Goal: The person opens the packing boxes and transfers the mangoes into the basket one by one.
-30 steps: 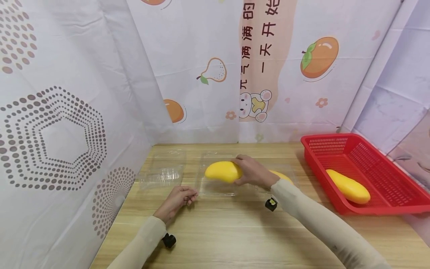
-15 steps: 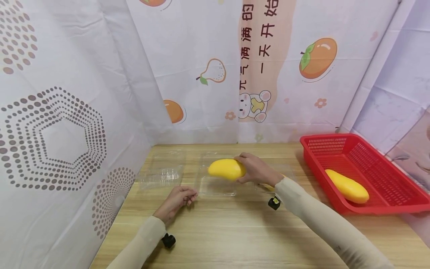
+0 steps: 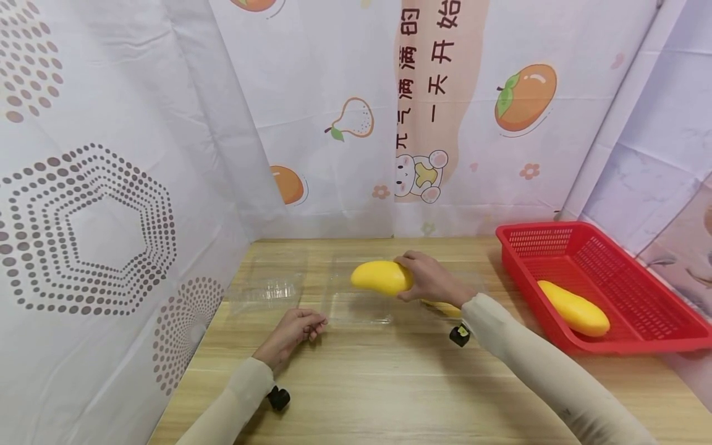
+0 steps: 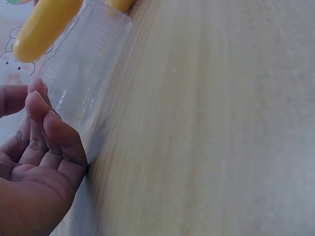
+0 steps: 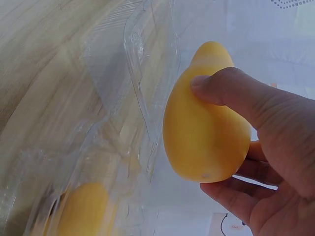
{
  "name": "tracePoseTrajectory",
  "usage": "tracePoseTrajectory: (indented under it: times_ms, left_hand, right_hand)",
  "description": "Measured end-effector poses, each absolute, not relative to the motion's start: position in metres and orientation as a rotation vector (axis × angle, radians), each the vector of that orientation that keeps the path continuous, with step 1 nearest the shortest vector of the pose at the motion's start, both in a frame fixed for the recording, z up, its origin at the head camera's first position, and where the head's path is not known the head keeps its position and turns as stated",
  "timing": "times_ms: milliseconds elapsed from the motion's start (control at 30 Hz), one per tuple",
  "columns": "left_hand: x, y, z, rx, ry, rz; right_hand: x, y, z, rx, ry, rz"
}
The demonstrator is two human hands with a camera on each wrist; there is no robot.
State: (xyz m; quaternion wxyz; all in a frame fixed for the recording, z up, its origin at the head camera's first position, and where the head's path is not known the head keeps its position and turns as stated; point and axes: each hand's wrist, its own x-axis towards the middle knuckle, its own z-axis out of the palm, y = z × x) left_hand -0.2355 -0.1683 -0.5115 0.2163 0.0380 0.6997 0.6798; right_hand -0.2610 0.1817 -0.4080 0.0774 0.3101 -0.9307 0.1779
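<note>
The right hand (image 3: 431, 278) holds a mango (image 3: 379, 277) above a clear box (image 3: 358, 310), its fingers (image 5: 230, 197) and thumb curled round one end. The left hand (image 3: 293, 330) rests on the tabletop (image 3: 356, 383) beside that box, fingers (image 4: 64, 135) loosely bent, holding nothing. Another mango (image 3: 574, 309) lies in the red basket (image 3: 634, 293).

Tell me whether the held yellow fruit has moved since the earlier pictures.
Yes: in the head view, the yellow fruit shifted right and slightly upward against the cartoon animal print.
</note>
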Motion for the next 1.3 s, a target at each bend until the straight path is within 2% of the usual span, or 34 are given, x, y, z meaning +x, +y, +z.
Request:
tracePoseTrajectory:
  times_ms: [1300]
  left_hand:
    - [-0.235,-0.168,-0.516,0.077,1.966,1.889]
  right_hand:
    - [-0.259,0.221,-0.403,0.776,-2.827,0.517]
